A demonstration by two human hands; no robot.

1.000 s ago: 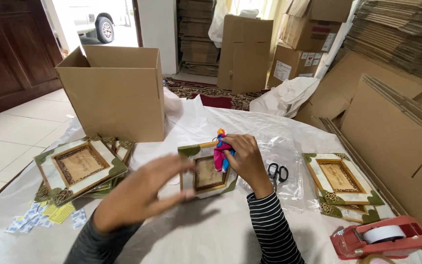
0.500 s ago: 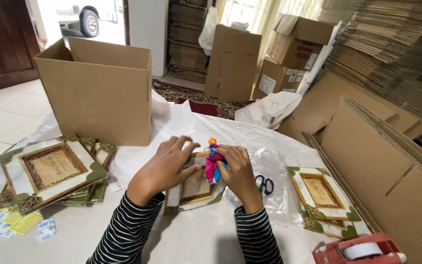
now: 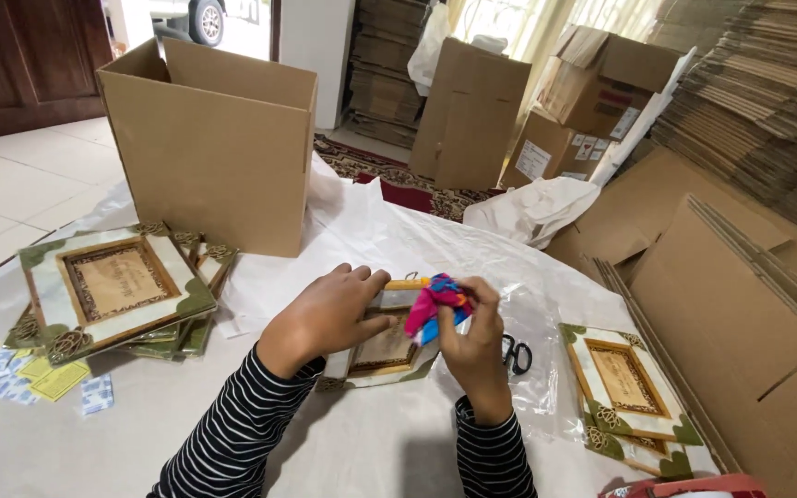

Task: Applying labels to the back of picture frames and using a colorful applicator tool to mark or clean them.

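Fingers [image 3: 458, 318] pinching colourful cloth [image 3: 435, 304], scissors [image 3: 516, 354] beside

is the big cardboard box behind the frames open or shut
Open: the cardboard box stands upright, top flaps raised, inner walls visible. Contents cannot be told.
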